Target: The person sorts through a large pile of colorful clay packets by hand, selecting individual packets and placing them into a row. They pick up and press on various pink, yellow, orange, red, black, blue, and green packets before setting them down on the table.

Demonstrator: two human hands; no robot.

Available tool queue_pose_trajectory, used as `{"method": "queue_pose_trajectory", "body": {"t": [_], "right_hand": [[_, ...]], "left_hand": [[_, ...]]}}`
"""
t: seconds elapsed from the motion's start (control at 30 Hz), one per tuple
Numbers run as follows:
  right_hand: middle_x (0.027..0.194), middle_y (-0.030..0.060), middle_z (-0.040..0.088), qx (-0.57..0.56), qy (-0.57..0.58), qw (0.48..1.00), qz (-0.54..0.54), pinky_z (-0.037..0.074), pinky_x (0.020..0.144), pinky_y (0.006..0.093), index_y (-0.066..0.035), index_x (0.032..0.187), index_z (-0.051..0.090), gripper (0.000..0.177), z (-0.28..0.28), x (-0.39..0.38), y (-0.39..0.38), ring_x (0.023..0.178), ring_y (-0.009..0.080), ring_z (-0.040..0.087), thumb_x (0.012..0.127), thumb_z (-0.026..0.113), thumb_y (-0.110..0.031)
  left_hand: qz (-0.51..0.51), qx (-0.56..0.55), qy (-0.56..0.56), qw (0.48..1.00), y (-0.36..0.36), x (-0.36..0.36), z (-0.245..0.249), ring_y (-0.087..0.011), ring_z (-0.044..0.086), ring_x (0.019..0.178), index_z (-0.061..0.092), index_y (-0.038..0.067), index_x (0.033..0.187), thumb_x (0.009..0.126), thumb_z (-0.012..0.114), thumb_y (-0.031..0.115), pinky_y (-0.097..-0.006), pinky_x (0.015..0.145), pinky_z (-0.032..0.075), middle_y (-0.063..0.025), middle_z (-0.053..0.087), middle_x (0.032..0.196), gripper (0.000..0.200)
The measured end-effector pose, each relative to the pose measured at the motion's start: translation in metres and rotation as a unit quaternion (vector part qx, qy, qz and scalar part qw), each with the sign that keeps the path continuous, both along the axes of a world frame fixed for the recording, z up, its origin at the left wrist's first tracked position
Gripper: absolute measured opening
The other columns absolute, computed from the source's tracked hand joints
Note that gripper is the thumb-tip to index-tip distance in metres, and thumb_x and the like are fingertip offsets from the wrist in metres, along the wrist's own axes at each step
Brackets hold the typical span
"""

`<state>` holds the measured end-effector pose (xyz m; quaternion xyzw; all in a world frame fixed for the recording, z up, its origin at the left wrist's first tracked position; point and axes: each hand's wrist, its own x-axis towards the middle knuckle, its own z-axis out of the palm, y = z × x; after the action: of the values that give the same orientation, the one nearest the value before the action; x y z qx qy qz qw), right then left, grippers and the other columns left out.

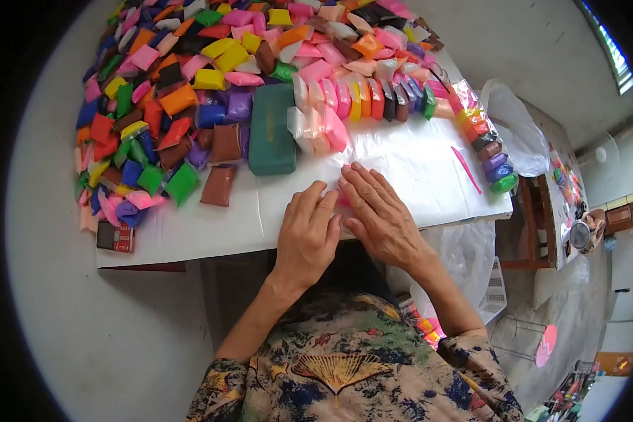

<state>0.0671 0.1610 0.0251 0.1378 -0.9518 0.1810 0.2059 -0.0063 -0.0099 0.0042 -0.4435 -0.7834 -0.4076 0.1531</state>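
Note:
My left hand and my right hand lie flat, fingers together, on the white table near its front edge. They press on a clear plastic bag with something pink just showing between them. Neither hand is wrapped around anything. A little beyond my fingers stands a row of small packets of coloured clay in clear wrappers, and a few pale pink packets lie beside a dark green case.
A big heap of coloured clay packets fills the left and far side of the table. A filled strip of coloured packets and a pink plastic tool lie at the right. A small red-and-black box sits at the front left corner.

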Motion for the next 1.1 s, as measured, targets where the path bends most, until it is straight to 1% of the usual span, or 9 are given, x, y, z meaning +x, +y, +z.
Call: {"method": "queue_pose_trajectory", "body": {"t": [0.13,0.33,0.43,0.53,0.57,0.7,0.83,0.97,1.1], "right_hand": [[0.154,0.0239,0.036,0.0,-0.027,1.0,0.001,0.023,0.122,0.0494,0.007,0.142,0.045,0.056,-0.004,0.001,-0.001,0.147,0.039,0.031,0.093,0.059,-0.017],[0.152,0.0256,0.038,0.007,-0.022,1.0,-0.018,0.023,0.122,0.0488,0.007,0.142,0.045,0.055,-0.005,0.001,-0.007,0.146,0.0401,0.031,0.094,0.058,-0.018],[0.15,0.0265,0.041,-0.091,-0.056,0.994,0.017,0.025,0.121,0.0475,0.005,0.142,0.046,0.054,0.0,0.002,0.006,0.145,0.0413,0.032,0.094,0.061,-0.016],[0.147,0.0264,0.045,-0.27,0.003,0.962,-0.05,0.026,0.119,0.047,0.004,0.138,0.048,0.054,0.0,0.015,0.006,0.144,0.0425,0.034,0.09,0.067,-0.013],[0.135,0.0217,0.054,-0.247,0.061,0.962,-0.101,0.033,0.113,0.0477,0.002,0.122,0.057,0.045,-0.001,0.017,0.003,0.13,0.0398,0.049,0.084,0.075,-0.011],[0.106,0.0108,0.057,-0.027,0.094,0.982,-0.159,0.04,0.101,0.0497,-0.006,0.094,0.057,0.028,0.0,0.02,0.003,0.096,0.0299,0.056,0.076,0.078,-0.013],[0.103,0.0078,0.059,0.009,0.132,0.982,-0.137,0.038,0.104,0.0533,-0.006,0.092,0.057,0.023,-0.011,0.012,0.004,0.097,0.0277,0.056,0.077,0.073,-0.007],[0.101,0.0078,0.059,0.01,0.149,0.98,-0.13,0.04,0.096,0.0495,-0.005,0.089,0.057,0.019,-0.016,0.009,0.003,0.095,0.0271,0.056,0.075,0.069,-0.002],[0.101,0.0078,0.059,-0.007,0.131,0.979,-0.159,0.04,0.087,0.0434,-0.005,0.088,0.058,0.018,-0.017,0.012,-0.005,0.094,0.0271,0.056,0.073,0.067,0.0]], "left_hand": [[0.01,0.009,-0.005,1.0,0.002,-0.001,0.002,-0.0336,0.057,0.1,0.061,-0.004,0.115,0.082,0.068,0.002,-0.0439,0.09,0.046,-0.0176,0.056,0.116,0.034],[0.012,0.001,0.007,1.0,0.01,-0.004,0.007,-0.0292,0.055,0.091,0.063,-0.001,0.103,0.082,0.068,0.003,-0.0406,0.082,0.044,-0.0117,0.054,0.099,0.022],[0.025,-0.015,0.025,0.999,0.013,-0.004,0.005,-0.0299,0.055,0.089,0.064,0.0,0.098,0.082,0.069,0.002,-0.0414,0.08,0.043,-0.0113,0.055,0.095,0.017],[0.027,-0.026,0.032,0.999,0.013,-0.005,0.006,-0.0303,0.055,0.088,0.064,0.001,0.095,0.082,0.069,0.002,-0.0419,0.079,0.043,-0.0112,0.055,0.093,0.015],[0.024,-0.027,0.03,0.999,0.013,-0.005,0.006,-0.0302,0.055,0.087,0.064,0.001,0.095,0.081,0.069,0.002,-0.0419,0.079,0.043,-0.011,0.055,0.093,0.014],[0.019,-0.013,0.056,0.998,0.014,-0.004,0.007,-0.0282,0.053,0.085,0.058,0.003,0.085,0.08,0.067,0.003,-0.0403,0.077,0.042,-0.01,0.05,0.087,0.01],[0.007,-0.031,0.089,0.996,0.016,-0.008,0.007,-0.0277,0.052,0.083,0.057,0.004,0.082,0.078,0.065,0.002,-0.0394,0.075,0.042,-0.0101,0.049,0.086,0.009],[-0.006,-0.082,0.098,0.992,0.013,-0.008,0.007,-0.0312,0.053,0.086,0.06,0.001,0.091,0.078,0.065,0.002,-0.0417,0.077,0.042,-0.0121,0.053,0.091,0.014],[0.0,-0.069,0.107,0.992,0.015,-0.005,0.002,-0.0313,0.052,0.085,0.059,0.001,0.09,0.076,0.064,0.001,-0.0417,0.077,0.042,-0.0126,0.054,0.091,0.015]]}}
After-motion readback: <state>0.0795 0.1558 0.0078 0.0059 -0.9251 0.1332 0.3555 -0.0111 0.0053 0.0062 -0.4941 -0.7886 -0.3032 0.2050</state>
